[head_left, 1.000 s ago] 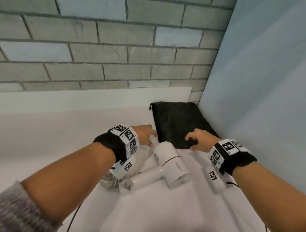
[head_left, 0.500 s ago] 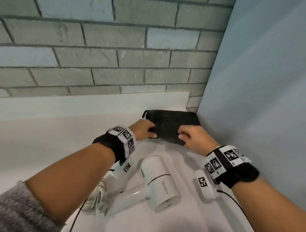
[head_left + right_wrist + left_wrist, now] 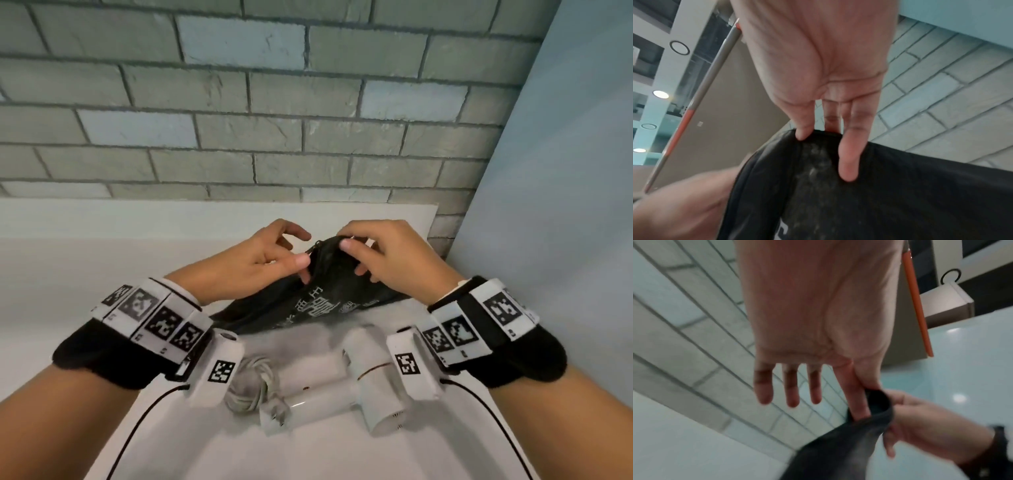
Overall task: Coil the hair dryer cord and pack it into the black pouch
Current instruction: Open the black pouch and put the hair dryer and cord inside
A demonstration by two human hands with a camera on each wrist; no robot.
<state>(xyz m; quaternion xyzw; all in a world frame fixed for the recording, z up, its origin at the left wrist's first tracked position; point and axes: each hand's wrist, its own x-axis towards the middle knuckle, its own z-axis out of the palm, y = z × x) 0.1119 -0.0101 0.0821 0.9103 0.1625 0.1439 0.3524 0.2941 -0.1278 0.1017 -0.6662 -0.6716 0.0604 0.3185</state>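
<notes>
Grey brick wall (image 3: 274,113) behind, pale blue panel (image 3: 565,205) to the right, white table (image 3: 85,274) below

Black pouch (image 3: 308,301) lifted off the table at its near-top edge, tail end draped down toward the surface, pale printed lettering on the side facing up

White hair dryer (image 3: 346,387) lying on the table just beneath the pouch, between the two wrists; its cord (image 3: 250,383) bundled in a loose coil beside the handle, plug at the near end

Left hand (image 3: 253,263): grip pinching the pouch's rim between thumb and forefinger, remaining fingers spread and free, as seen from the left wrist

Right hand (image 3: 380,253): grip pinching the opposite side of the same rim, thumb on the near face, fingers curled over the top edge

Step in hand, by judgement: coiling looks finished; mouth of the pouch being found and pulled apart

Next move likely calls for: spreading the rim wide, keeping one hand on it, freeing the other to pick up dryer and coil together so the loops do not spring loose, then feeding them in
</notes>
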